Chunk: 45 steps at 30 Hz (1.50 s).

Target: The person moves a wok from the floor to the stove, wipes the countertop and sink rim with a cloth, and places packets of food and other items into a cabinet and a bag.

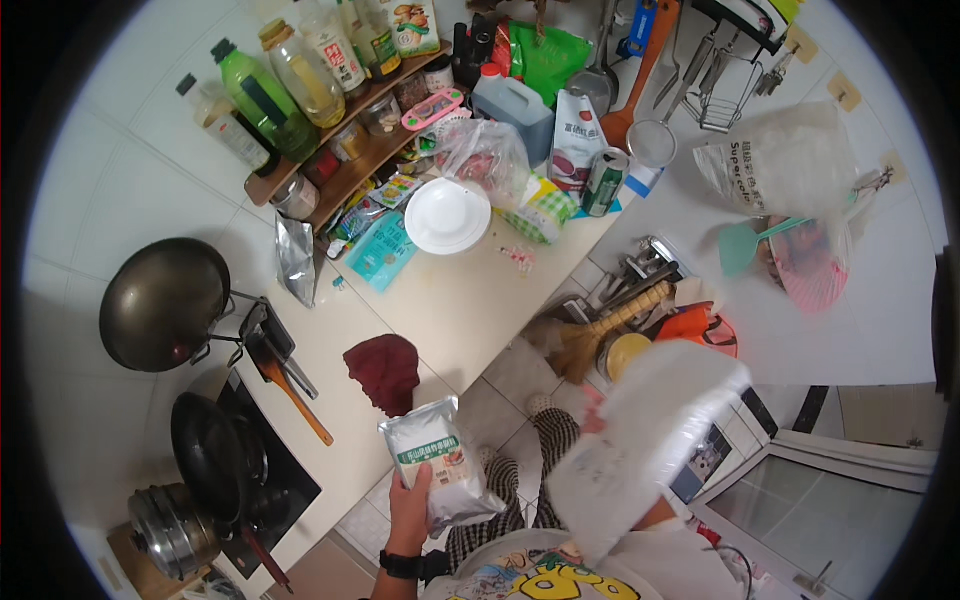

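My left hand [413,498] grips a silver pouch [444,470] with a green-and-white label, low in the middle. Just beyond it a crumpled maroon cloth [383,365] lies on the cream counter [462,322]. To the right, my right hand [592,412] holds a large translucent white plastic bag [650,450], blurred and covering most of the hand; only some reddish fingers show at its left edge.
Left: a wok [160,300], pans [205,455] on a black cooktop [300,490], steel pots [175,530]. Back: a shelf of bottles [300,80], a white plate [447,218], packets, a can [605,180], hanging utensils. Right: a broom [570,345] beside the counter, a glass door [800,510].
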Motion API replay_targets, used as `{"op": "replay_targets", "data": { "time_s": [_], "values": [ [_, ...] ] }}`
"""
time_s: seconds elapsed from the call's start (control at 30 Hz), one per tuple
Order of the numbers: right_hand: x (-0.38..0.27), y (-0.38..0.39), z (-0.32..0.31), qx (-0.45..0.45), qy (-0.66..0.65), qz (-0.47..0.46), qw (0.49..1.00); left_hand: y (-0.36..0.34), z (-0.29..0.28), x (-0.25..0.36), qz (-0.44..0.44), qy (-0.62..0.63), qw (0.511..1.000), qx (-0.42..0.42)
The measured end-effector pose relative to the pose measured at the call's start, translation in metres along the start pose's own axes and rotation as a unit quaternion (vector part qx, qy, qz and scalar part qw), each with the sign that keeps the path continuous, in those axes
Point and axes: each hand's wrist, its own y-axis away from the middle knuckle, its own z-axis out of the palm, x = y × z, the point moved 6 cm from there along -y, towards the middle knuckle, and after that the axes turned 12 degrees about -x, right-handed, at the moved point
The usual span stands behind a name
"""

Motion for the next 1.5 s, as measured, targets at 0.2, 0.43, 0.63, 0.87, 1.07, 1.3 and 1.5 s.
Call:
{"op": "replay_targets", "data": {
  "time_s": [0.2, 0.43, 0.63, 0.87, 1.07, 1.3, 1.5],
  "values": [
    [0.111, -0.062, 0.132, -0.096, 0.034, 0.056, 0.993, 0.038, -0.081, -0.02, -0.029, -0.128, 0.99, 0.054],
    [0.155, -0.103, 0.17, -0.158, -0.034, 0.054, 0.985, 0.069, -0.081, -0.022, -0.147, -0.3, 0.939, 0.081],
    [0.147, -0.126, 0.157, -0.28, -0.222, 0.015, 0.934, 0.041, -0.092, -0.08, -0.115, -0.205, 0.971, 0.041],
    [0.136, -0.087, 0.045, -0.29, 0.016, -0.048, 0.956, 0.004, -0.053, -0.111, -0.163, -0.27, 0.949, -0.008],
    [0.041, -0.063, -0.016, -0.259, 0.027, -0.025, 0.965, -0.066, -0.005, -0.146, -0.185, -0.216, 0.957, -0.052],
    [-0.004, -0.102, -0.108, -0.166, 0.101, -0.109, 0.975, -0.183, 0.05, -0.179, -0.091, -0.102, 0.988, -0.076],
    [-0.044, -0.096, -0.16, -0.203, -0.072, -0.181, 0.959, -0.257, 0.104, -0.2, -0.078, -0.035, 0.992, -0.093]
  ]
}}
